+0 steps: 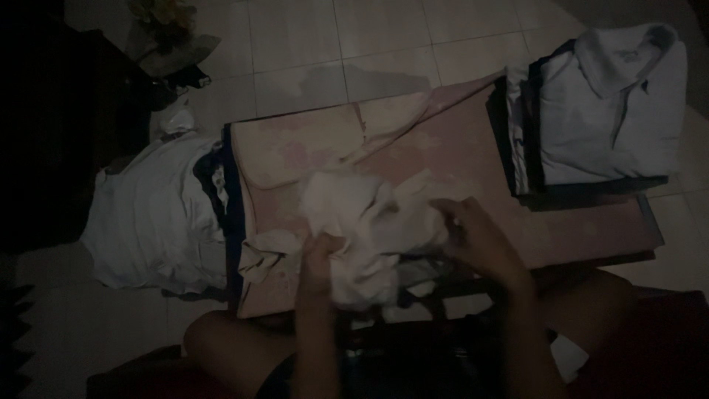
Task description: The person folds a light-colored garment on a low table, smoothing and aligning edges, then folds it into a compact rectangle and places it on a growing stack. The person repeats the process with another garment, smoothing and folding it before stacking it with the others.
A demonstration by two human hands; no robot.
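White, crumpled cloth fills both hands at the near edge of a low board covered in pinkish fabric. The left hand is closed on the lower left part of the bundle, fingers curled into the folds; the right hand grips its right side, fingers bent over the cloth. The bundle rests partly on the cover, just in front of the person's knees. A loose flap of the same pale cover hangs at the board's left corner. At the far right of the board lies a stack of folded garments, a pale collared shirt on top. Left of the board, on the tiled floor, sits a heap of light, unfolded clothes. The room is dim.
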